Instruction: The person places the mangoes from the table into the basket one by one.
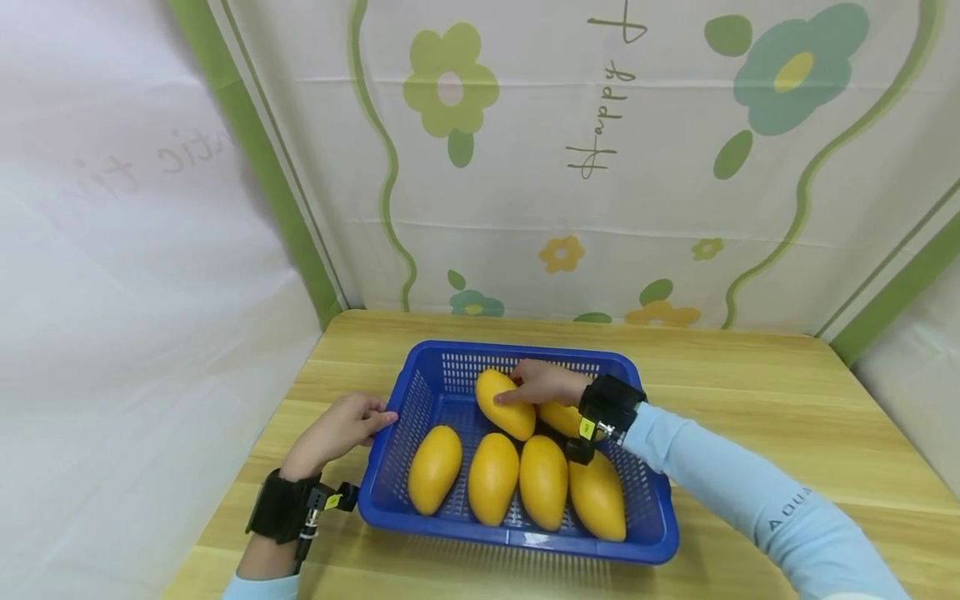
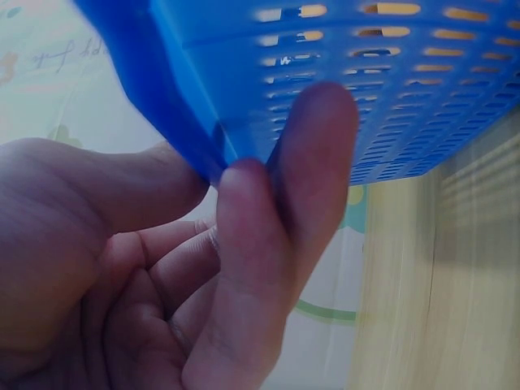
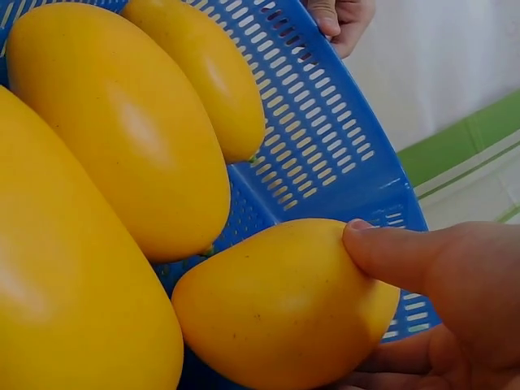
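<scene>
A blue plastic basket [image 1: 442, 525] with slotted walls holds several yellow mangoes. My left hand [image 1: 341, 433] pinches its left rim, thumb on top and fingers against the outer wall, as the left wrist view shows. Over the back part of the basket, my right hand [image 1: 546, 383] grips a mango [image 1: 504, 406] between thumb and fingers. In the right wrist view the thumb presses on that mango [image 3: 284, 305] and the other fingers are partly hidden beneath it. A front row of mangoes [image 1: 492, 479] lies nearest me, and another mango [image 1: 558, 417] sits partly hidden under the right wrist.
The basket stands on a light wood-grain table [image 1: 750, 400]. Behind it hangs a white curtain [image 1: 517, 192] printed with flowers, and a plain white sheet [image 1: 150, 333] borders the left side. Both wrists wear black camera straps [image 1: 611, 404].
</scene>
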A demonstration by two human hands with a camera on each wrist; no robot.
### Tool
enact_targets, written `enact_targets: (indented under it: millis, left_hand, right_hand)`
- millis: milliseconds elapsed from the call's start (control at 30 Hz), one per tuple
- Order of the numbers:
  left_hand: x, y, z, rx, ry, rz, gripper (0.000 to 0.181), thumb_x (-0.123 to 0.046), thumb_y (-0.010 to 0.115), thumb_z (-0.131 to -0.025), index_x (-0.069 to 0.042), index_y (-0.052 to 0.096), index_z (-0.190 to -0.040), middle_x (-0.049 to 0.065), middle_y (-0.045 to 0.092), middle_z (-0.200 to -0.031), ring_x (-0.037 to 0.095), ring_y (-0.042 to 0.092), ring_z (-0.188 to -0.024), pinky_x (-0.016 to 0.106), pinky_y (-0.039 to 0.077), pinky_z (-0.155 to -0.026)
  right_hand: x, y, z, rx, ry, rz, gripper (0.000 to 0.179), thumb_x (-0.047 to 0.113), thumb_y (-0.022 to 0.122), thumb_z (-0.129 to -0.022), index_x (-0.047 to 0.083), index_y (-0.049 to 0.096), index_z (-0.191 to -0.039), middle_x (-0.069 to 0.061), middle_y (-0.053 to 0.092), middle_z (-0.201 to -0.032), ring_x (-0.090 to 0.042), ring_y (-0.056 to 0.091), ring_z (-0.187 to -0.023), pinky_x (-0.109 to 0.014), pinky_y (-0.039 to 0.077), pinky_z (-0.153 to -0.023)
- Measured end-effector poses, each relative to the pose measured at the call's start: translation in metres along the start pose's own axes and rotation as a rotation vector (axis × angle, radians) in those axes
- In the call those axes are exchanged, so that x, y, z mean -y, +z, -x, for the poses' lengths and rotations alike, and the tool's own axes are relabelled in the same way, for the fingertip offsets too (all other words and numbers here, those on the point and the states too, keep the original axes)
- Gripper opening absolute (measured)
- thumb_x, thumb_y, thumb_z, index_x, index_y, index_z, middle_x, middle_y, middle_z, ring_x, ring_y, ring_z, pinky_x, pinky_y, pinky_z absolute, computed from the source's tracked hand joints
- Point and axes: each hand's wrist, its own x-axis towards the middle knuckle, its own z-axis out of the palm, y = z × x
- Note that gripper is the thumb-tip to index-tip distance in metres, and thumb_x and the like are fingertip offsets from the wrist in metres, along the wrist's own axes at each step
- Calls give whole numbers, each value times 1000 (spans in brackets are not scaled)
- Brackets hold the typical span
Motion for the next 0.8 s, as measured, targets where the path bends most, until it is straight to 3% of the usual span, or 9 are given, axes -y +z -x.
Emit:
enact_targets:
  millis: [233,433,667,800]
  left_hand:
    - [-1,0,0,-3,-11,4,27,-20,55,-104,-4,64,-84,0,52,-66,15,62,-68,40,62,-77]
    - [-4,0,1,7,-4,2,29,-21,55,-104,-4,61,-82,-2,45,-64,14,60,-67,42,61,-78]
    - [-4,-1,0,-5,-11,-1,27,-20,54,-104,-5,63,-83,-1,51,-66,16,62,-68,43,61,-78]
    - [-3,0,2,-6,-6,-6,29,-19,55,-103,-5,60,-79,-1,45,-64,18,58,-66,39,60,-73]
  right_hand:
    - [-2,5,-5,16,13,2,29,36,71,-93,7,65,-91,-1,46,-71,-16,44,-65,-25,34,-59]
    - [-5,8,-7,5,35,32,37,36,71,-92,5,64,-111,-6,58,-92,-18,52,-79,-28,41,-66]
    - [-3,7,-6,23,3,103,23,31,64,-98,8,66,-99,-2,53,-77,-15,46,-68,-27,36,-61]
    - [0,0,2,25,5,137,24,30,63,-99,8,68,-109,-4,61,-91,-15,52,-76,-28,43,-66]
